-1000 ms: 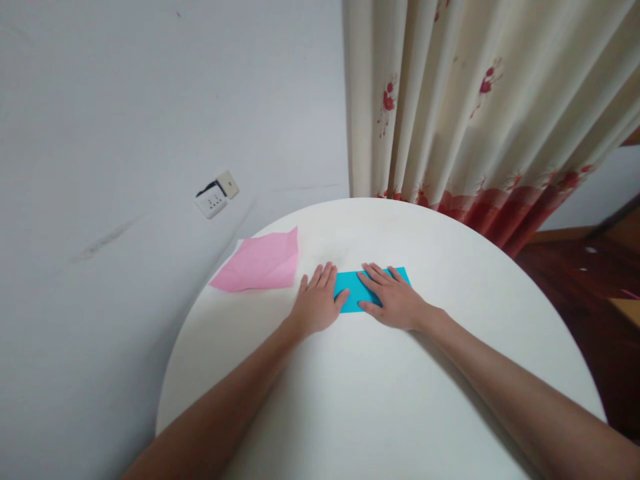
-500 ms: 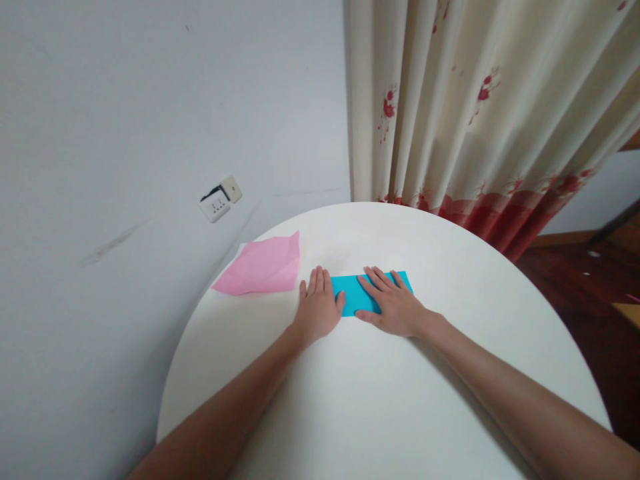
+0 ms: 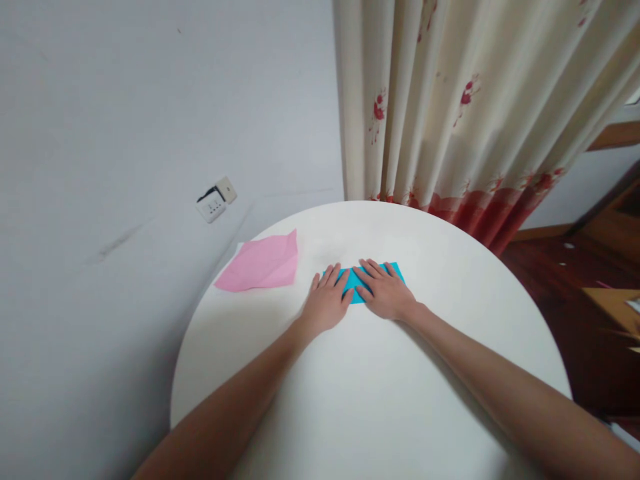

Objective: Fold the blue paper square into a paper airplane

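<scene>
A narrow rectangle of blue paper (image 3: 354, 283) lies flat on the white round table (image 3: 350, 373). My left hand (image 3: 327, 300) rests palm down over its left end, fingers stretched out. Over the right part lies my right hand (image 3: 386, 290), also flat with fingers spread. Between the two hands a strip of the blue paper shows; the rest of it is mostly covered. Left of my left hand, a creased sheet of pink paper (image 3: 263, 263) sits near the table's far left edge, apart from both hands.
A pale wall with a socket (image 3: 211, 205) borders the table on the left. Behind it hangs a cream curtain (image 3: 415, 100) with red flowers. Brown floor and a cardboard-coloured piece (image 3: 615, 307) show at the right.
My left hand has slid right onto the blue paper, closer to my right hand. Paper and right hand sit slightly farther up and left in view; the view has also shifted a little.
</scene>
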Tool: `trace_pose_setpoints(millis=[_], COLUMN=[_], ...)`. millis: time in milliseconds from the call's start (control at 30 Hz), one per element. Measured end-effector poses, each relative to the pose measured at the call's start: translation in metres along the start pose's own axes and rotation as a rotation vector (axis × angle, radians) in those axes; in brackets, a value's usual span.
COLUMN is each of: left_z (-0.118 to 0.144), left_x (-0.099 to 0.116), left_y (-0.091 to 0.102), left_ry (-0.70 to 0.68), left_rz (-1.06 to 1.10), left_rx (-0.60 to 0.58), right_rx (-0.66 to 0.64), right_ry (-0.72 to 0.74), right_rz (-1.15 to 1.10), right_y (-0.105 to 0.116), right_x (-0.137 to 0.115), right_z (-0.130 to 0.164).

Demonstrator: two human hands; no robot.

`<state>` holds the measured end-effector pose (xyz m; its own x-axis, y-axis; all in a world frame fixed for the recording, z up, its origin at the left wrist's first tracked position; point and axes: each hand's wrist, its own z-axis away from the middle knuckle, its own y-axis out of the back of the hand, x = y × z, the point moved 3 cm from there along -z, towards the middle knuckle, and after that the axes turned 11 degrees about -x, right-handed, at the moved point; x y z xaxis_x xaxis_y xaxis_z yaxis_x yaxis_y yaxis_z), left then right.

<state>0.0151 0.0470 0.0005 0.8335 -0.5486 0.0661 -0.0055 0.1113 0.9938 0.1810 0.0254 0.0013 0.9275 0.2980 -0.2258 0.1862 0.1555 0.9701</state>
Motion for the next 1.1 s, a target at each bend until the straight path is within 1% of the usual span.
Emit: trace_pose_setpoints(millis=[200,333,433,533,667,733,800,833,1000,1033,1100], left_z=[0.0,0.0,0.0,-0.001,-0.003,-0.005,-0.007,-0.009,-0.013,-0.013,-0.013], left_x=[-0.003,-0.003,-0.005,-0.009,-0.014,-0.017,-0.021,-0.023,-0.032,-0.032,-0.031], left_y=[0.001,-0.001,-0.001,0.0,0.005,0.007,0.009,0.009,0.011,0.011,0.009], left_ry=[-0.024,-0.078,-0.151,-0.255,-0.402,-0.436,-0.419,-0.389,-0.171,-0.14,-0.097], left_rz=[-0.004,-0.01,0.014,0.069,0.158,0.207,0.247,0.258,0.237,0.239,0.255], left_rx=[-0.032,-0.059,-0.067,-0.08,-0.118,-0.112,-0.07,-0.037,0.173,0.208,0.254], right_rx=[-0.001,0.018,0.022,-0.013,-0.036,-0.029,-0.01,-0.002,-0.014,-0.015,-0.021], right_ry=[-0.045,-0.079,-0.12,-0.107,-0.115,-0.127,-0.133,-0.143,-0.253,-0.246,-0.189], right_rz=[-0.005,0.004,0.024,0.061,0.075,0.06,0.046,0.035,-0.053,-0.062,-0.095], right_y=[0.001,-0.001,0.001,0.009,0.024,0.029,0.031,0.03,0.025,0.024,0.024], right_x=[-0.003,-0.01,-0.014,-0.016,-0.009,-0.006,-0.004,-0.003,0.001,0.0,-0.003], right_z=[0.004,0.013,0.023,0.032,0.036,0.035,0.033,0.033,0.033,0.032,0.031])
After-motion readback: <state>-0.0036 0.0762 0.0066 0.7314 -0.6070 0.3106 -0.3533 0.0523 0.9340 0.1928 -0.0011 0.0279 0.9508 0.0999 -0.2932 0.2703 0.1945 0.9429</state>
